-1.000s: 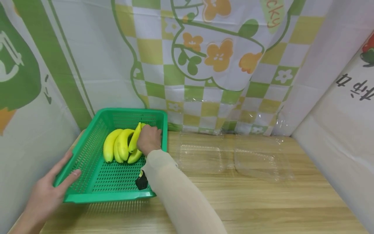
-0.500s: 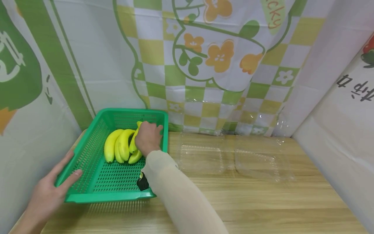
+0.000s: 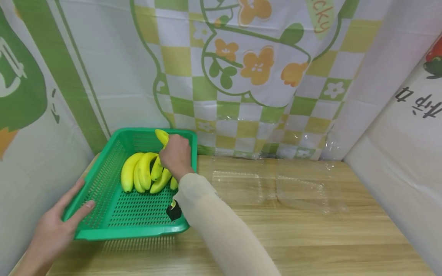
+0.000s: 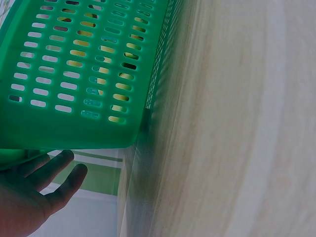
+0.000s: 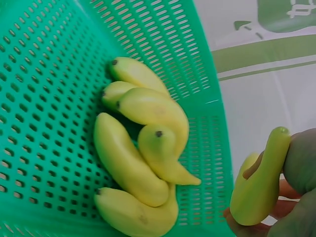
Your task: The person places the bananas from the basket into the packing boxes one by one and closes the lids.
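A green perforated basket (image 3: 138, 232) stands at the table's left with several yellow bananas (image 3: 146, 173) in a cluster inside. My left hand (image 3: 56, 230) grips its left rim, thumb over the inner side; in the left wrist view the fingers (image 4: 64, 185) reach out beneath the rim. Over the basket's back right part, my right hand (image 3: 177, 155) holds a banana (image 3: 161, 136), its end sticking up past the fist. The right wrist view has this banana (image 5: 259, 190) between thumb and fingers, apart from the bananas (image 5: 153, 111) lying in the basket.
Two clear plastic clamshell boxes (image 3: 238, 188) with raised lids stand side by side right of the basket, against the back curtain (image 3: 248, 126). The wooden table (image 3: 310, 245) extends to the front. Printed cloth walls close in both sides.
My right hand has lifted the banana up from the cluster towards the basket's back rim, uncovering more bananas below. My left hand keeps its place on the rim.
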A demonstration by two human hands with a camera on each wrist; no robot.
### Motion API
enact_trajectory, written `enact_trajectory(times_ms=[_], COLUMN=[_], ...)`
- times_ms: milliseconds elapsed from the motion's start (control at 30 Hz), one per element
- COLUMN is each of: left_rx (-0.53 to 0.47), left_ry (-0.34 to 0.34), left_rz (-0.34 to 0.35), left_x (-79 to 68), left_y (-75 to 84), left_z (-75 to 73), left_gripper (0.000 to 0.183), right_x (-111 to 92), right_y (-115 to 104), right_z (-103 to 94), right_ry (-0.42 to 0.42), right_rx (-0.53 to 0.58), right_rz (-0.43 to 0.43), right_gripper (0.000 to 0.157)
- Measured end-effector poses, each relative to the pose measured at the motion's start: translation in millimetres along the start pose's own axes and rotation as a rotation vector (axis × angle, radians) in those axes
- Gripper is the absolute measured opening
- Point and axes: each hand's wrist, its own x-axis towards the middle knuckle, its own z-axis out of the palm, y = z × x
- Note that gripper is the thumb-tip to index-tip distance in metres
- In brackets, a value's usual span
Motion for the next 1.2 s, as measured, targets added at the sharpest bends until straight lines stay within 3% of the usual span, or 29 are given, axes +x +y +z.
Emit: enact_trajectory(times_ms=[100,300,467,700,1200], left_rx=[0.005,0.01,0.009,-0.005,0.006], left_ry=[0.0,0.002,0.003,0.008,-0.001], left_rz=[-0.008,-0.01,-0.007,0.005,-0.014], left_x=[0.3,0.2,0.1,-0.9,0.5], left_y=[0.6,-0.5,-2.1,-3.8,-1.7], left_z=[-0.6,-0.8,-1.0,-0.1,-0.3], left_gripper=[0.075,0.074,0.074,0.073,0.074], right_x=[-1,0,0,-5,-18], right_y=[-1,3,5,6,18], right_z=[-6.8,-20.1,-32.5,-46.7,-63.3], right_ry=[-0.005,-0.033,-0.081,-0.11,-0.067], right_rx=[0.036,0.123,0.246,0.295,0.388], right_rz=[-0.007,-0.016,0.011,0.053,-0.042], right_gripper=[0.011,0.056,0.056,0.058,0.052])
